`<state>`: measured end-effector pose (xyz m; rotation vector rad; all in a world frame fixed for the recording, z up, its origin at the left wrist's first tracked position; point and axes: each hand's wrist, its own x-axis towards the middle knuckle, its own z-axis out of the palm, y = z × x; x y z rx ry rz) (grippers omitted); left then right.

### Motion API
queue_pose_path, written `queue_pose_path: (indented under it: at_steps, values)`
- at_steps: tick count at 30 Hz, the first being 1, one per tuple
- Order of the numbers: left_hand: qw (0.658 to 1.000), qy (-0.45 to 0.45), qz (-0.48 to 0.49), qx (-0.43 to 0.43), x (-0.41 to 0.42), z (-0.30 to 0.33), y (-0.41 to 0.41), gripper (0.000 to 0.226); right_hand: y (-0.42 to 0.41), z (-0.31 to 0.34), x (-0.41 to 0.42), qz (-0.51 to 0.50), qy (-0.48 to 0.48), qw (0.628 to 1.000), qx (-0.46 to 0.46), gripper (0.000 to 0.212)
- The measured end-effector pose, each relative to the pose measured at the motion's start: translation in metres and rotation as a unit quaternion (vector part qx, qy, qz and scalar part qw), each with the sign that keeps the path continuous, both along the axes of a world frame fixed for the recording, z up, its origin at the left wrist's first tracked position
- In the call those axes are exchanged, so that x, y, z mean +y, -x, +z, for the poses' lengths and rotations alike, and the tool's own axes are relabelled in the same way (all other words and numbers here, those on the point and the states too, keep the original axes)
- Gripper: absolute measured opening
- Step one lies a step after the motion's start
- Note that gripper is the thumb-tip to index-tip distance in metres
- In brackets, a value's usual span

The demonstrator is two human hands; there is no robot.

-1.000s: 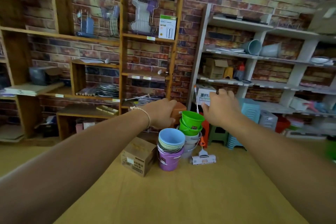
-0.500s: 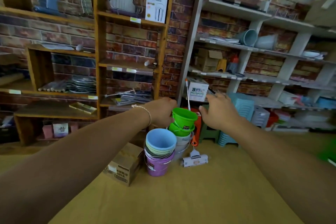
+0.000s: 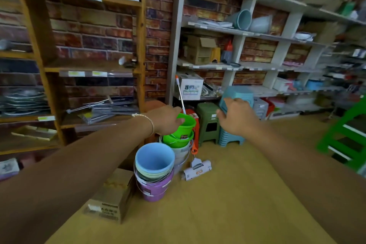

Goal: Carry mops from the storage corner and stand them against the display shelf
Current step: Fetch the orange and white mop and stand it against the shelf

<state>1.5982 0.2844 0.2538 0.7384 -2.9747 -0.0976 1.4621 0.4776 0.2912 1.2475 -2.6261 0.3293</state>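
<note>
A squeeze mop leans against the white display shelf. Its thin silver handle has an orange tip, and its white head rests on the floor beside the buckets. My left hand, a thin bracelet on its wrist, hovers with curled fingers just left of the handle, above the green bucket's rim. I see nothing in its grasp. My right hand floats palm down to the right of the handle with fingers loosely apart, holding nothing, in front of a blue stool stack.
Stacked buckets, topped by a light blue one, stand beside a cardboard box on the floor. A dark green stool sits by the shelf's foot. A wooden shelf unit stands at left, a green rack at right.
The view has moved closer to the shelves. My hands have drawn further apart, the right one opening and shifting right of the mop handle. The mop stays leaning in place.
</note>
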Motion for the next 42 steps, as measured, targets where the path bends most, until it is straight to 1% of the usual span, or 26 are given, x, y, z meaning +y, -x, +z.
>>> queue_pose_path:
  at_steps: [4, 6, 9, 11, 13, 16, 18, 21, 23, 28, 32, 36, 40, 42]
  values:
    - [1.0, -0.016, -0.017, -0.008, -0.015, -0.003, 0.041, 0.052, 0.05, -0.017, -0.033, -0.011, -0.013, 1.0, -0.003, 0.055]
    - [0.999, -0.027, -0.027, -0.004, -0.034, -0.009, 0.068, 0.053, 0.077, -0.023, -0.052, -0.013, -0.018, 1.0, -0.009, 0.055]
    - [0.999, -0.006, -0.037, -0.009, -0.067, -0.016, 0.12, 0.051, 0.129, -0.031, -0.089, -0.007, -0.027, 1.0, -0.014, 0.053]
    - [0.999, 0.011, -0.03, -0.028, -0.087, -0.011, 0.155, 0.048, 0.166, -0.029, -0.116, 0.001, -0.033, 0.999, -0.019, 0.056]
    - [0.999, -0.004, -0.023, -0.036, -0.108, -0.002, 0.191, 0.047, 0.203, -0.024, -0.141, 0.003, -0.037, 0.999, -0.022, 0.058]
    - [0.999, -0.027, -0.013, -0.015, -0.14, 0.007, 0.243, 0.042, 0.256, -0.017, -0.172, 0.008, -0.035, 0.999, -0.016, 0.059]
    - [0.999, -0.029, -0.007, -0.016, -0.157, 0.007, 0.273, 0.044, 0.286, -0.013, -0.189, 0.012, -0.032, 0.999, -0.014, 0.057]
    - [0.999, -0.035, -0.003, -0.034, -0.179, 0.0, 0.309, 0.056, 0.324, -0.014, -0.211, 0.015, -0.035, 0.999, -0.018, 0.057]
    - [0.999, -0.038, 0.0, -0.033, -0.198, -0.004, 0.333, 0.057, 0.347, -0.018, -0.224, 0.016, -0.036, 0.999, -0.017, 0.057]
    - [0.999, -0.042, -0.007, -0.02, -0.25, -0.02, 0.397, 0.049, 0.406, -0.031, -0.265, 0.016, -0.038, 0.999, -0.018, 0.056]
    - [0.999, -0.046, -0.014, -0.016, -0.296, -0.042, 0.453, 0.048, 0.454, -0.047, -0.311, 0.016, -0.045, 0.999, -0.02, 0.056]
    - [0.998, -0.062, -0.019, -0.018, -0.352, -0.065, 0.516, 0.036, 0.507, -0.063, -0.37, 0.019, -0.06, 0.998, -0.016, 0.054]
    - [0.994, -0.101, -0.009, -0.034, -0.412, -0.076, 0.577, 0.045, 0.568, -0.071, -0.44, 0.03, -0.079, 0.996, -0.024, 0.046]
    - [0.993, -0.111, -0.01, -0.042, -0.442, -0.078, 0.603, 0.043, 0.597, -0.073, -0.474, 0.035, -0.077, 0.996, -0.03, 0.041]
